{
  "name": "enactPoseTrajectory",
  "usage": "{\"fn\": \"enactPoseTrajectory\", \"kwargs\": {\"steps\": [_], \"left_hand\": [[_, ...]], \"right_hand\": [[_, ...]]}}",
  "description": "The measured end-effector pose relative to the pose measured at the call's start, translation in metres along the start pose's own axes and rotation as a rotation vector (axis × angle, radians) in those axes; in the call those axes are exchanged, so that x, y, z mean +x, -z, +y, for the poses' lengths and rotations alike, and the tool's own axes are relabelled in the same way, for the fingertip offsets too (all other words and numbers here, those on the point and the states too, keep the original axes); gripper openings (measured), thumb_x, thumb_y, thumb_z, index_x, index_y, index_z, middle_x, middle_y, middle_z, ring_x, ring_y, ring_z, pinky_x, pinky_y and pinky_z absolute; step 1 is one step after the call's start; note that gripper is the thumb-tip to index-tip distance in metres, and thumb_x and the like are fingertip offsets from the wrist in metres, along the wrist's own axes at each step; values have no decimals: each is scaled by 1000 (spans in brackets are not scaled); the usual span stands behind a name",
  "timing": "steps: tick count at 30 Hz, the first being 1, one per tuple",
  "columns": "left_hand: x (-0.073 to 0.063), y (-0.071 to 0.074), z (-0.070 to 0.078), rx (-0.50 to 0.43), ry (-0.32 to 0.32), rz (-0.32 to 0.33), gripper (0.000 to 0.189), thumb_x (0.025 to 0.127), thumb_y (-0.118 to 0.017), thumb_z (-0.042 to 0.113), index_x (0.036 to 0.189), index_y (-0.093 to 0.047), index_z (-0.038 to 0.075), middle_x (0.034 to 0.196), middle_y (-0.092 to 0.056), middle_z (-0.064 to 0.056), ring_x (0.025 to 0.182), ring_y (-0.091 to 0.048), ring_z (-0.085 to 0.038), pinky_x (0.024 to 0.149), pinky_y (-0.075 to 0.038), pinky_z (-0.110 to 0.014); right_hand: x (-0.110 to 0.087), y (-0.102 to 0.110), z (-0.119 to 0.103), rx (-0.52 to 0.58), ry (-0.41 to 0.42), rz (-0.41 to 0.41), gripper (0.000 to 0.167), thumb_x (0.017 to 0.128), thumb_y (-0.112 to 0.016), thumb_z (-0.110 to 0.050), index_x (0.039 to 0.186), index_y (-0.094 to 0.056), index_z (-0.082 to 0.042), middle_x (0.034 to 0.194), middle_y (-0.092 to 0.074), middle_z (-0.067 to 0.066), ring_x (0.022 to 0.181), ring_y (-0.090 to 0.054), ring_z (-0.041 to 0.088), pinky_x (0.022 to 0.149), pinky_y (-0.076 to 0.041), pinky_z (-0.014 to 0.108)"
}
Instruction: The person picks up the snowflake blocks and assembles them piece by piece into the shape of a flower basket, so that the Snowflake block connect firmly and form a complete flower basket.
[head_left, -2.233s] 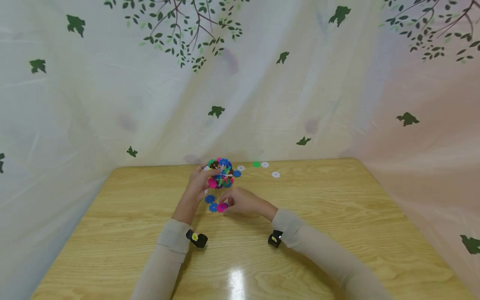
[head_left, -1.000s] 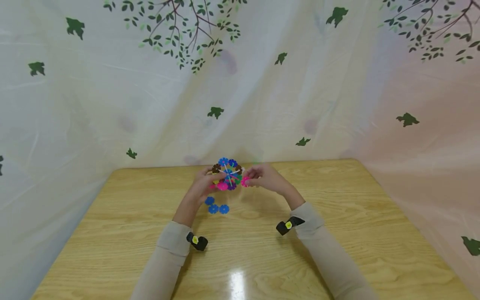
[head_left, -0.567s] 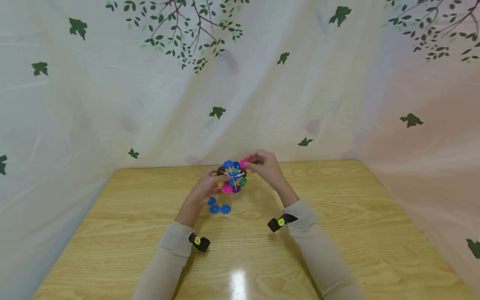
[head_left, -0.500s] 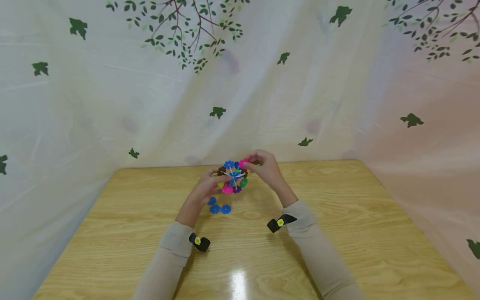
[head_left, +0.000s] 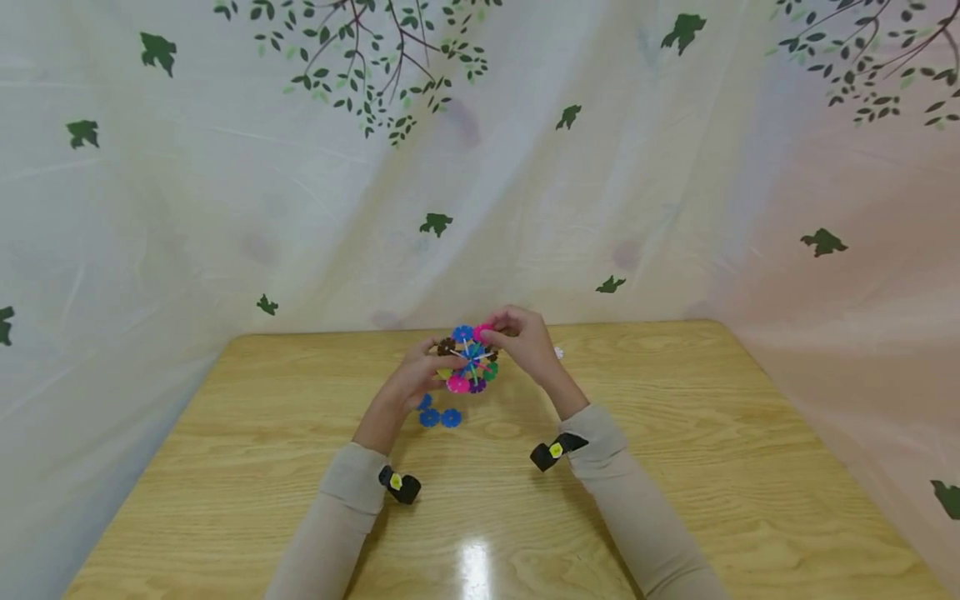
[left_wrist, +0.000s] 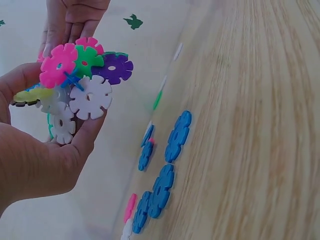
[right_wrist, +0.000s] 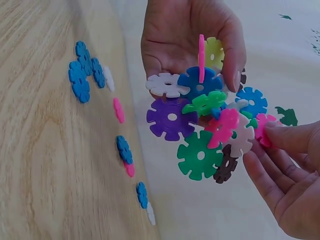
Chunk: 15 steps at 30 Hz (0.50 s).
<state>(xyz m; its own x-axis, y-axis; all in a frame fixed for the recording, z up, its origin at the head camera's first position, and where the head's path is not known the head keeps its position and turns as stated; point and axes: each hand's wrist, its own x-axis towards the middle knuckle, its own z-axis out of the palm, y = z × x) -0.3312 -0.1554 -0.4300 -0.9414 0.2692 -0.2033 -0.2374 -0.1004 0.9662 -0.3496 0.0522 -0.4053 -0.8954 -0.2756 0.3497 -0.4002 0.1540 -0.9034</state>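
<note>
My left hand [head_left: 408, 379] grips a ball-shaped build of interlocking snowflake discs [head_left: 472, 358], held up off the table. Blue, green, purple, brown, white, yellow and pink discs stick out from its middle on all sides. Between thumb and fingers, my right hand [head_left: 525, 343] pinches a pink snowflake disc [right_wrist: 264, 131] right at the build's upper right edge. In the right wrist view, the left palm [right_wrist: 180, 40] lies behind the build, its thumb along one side. Seen from the left wrist, a white disc [left_wrist: 90, 97] and a purple disc [left_wrist: 115, 68] face the camera.
Several loose blue discs [head_left: 429, 418] lie on the wooden table [head_left: 675, 467] just in front of the left hand. Farther back are more loose ones: a green disc [left_wrist: 157, 100], a pink disc [right_wrist: 118, 110] and a white disc [head_left: 558, 352]. A leaf-printed cloth [head_left: 337, 208] hangs behind the table.
My right hand has picked up the pink disc beside the blue ones and carried it back to the build's upper right edge. The left hand has turned the build and shifted it slightly right.
</note>
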Motion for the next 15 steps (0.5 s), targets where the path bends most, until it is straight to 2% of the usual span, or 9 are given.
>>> {"fn": "enactPoseTrajectory", "kwargs": {"steps": [5, 10, 15], "left_hand": [[0, 0, -1, 23, 4, 1, 58, 94, -68, 6, 147, -45, 1, 123, -66, -10, 100, -65, -14, 83, -59, -32], [0, -2, -2, 63, 17, 49, 55, 92, -72, 11, 143, -52, 5, 123, -67, -7, 110, -60, -19, 89, -51, -36], [-3, -6, -2, 84, 25, 81, 53, 91, -73, 12, 141, -55, 6, 131, -66, -11, 120, -56, -25, 99, -45, -45]], "right_hand": [[-1, -4, 0, -2, 27, -9, 11, 92, -73, -1, 98, -70, 8, 92, -72, 26, 74, -70, 24, 68, -62, 36], [-3, -7, -2, -15, 20, -14, 11, 92, -73, -3, 98, -70, 6, 94, -72, 24, 77, -71, 26, 69, -62, 33], [-5, -9, -6, -49, 4, -19, 11, 93, -73, -5, 99, -71, 4, 95, -73, 22, 78, -71, 30, 68, -61, 31]]}}
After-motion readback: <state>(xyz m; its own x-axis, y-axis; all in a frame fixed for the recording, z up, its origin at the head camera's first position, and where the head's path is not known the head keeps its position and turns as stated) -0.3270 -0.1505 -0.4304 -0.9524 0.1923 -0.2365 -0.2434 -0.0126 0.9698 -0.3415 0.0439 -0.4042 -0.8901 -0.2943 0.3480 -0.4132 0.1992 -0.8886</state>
